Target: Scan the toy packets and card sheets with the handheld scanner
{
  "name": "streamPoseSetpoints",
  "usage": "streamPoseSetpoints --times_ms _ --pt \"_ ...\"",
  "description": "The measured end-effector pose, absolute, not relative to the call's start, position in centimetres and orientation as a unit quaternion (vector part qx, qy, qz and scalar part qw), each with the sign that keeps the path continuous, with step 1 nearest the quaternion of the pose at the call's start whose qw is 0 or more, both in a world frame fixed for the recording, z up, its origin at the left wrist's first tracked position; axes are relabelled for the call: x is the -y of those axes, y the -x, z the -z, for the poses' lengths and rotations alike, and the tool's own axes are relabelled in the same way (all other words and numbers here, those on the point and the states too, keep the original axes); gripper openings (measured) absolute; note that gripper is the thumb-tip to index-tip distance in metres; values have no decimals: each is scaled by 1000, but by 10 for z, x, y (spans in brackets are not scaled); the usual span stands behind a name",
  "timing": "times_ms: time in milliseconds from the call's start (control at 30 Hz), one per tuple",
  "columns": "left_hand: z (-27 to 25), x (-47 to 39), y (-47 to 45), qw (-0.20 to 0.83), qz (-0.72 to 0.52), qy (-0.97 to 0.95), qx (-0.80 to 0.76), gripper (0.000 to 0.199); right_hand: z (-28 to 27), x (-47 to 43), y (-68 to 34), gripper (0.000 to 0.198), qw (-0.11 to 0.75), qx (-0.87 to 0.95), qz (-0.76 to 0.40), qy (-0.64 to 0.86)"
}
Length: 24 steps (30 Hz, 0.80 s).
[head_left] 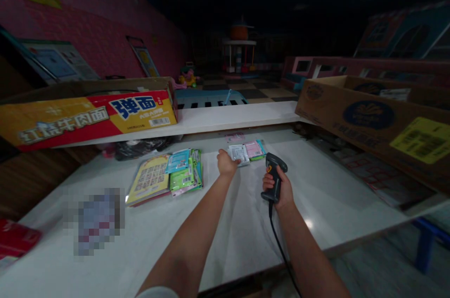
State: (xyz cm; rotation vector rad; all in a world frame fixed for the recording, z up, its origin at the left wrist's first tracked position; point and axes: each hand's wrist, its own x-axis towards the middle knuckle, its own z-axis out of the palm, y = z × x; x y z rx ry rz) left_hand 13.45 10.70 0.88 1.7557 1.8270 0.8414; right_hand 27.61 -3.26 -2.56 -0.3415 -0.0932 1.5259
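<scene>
Gripping a dark handheld scanner (275,187), the right hand (286,191) closes its fingers around the handle above the counter (326,190). The scanner's cord (276,237) runs toward the near edge. The left hand (228,164) is positioned left of and farther than the scanner, with its thumb at the near edge of a silver packet (240,152); whether it grips the packet cannot be told. A pink packet (253,149) lies just right of the silver packet. Left of the left hand, a blue packet (178,161) and green packets (182,179) overlap the right side of a yellow printed sheet (150,178). Beyond, a white shelf (239,117) supports a carton at left (140,113) and another at right (326,108).
</scene>
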Motion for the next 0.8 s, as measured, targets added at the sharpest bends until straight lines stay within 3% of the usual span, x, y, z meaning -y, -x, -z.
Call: streamPoseSetpoints --times_ms 67,233,300,533,800 --pt "-2 -112 -130 272 -333 -624 -653 61 25 33 -275 19 710 40 -686 154" --pt "13 -108 -103 323 -368 -632 -601 14 22 35 -274 22 711 40 -682 166" --pt "21 -98 -87 328 -425 -636 -554 6 20 37 -272 25 711 46 -679 177" --pt "43 -66 -60 437 -522 -577 -451 23 10 40 -258 29 687 104 -668 267" --pt "46 -73 -61 385 -528 -602 -459 29 -11 67 -240 38 592 254 -596 479"
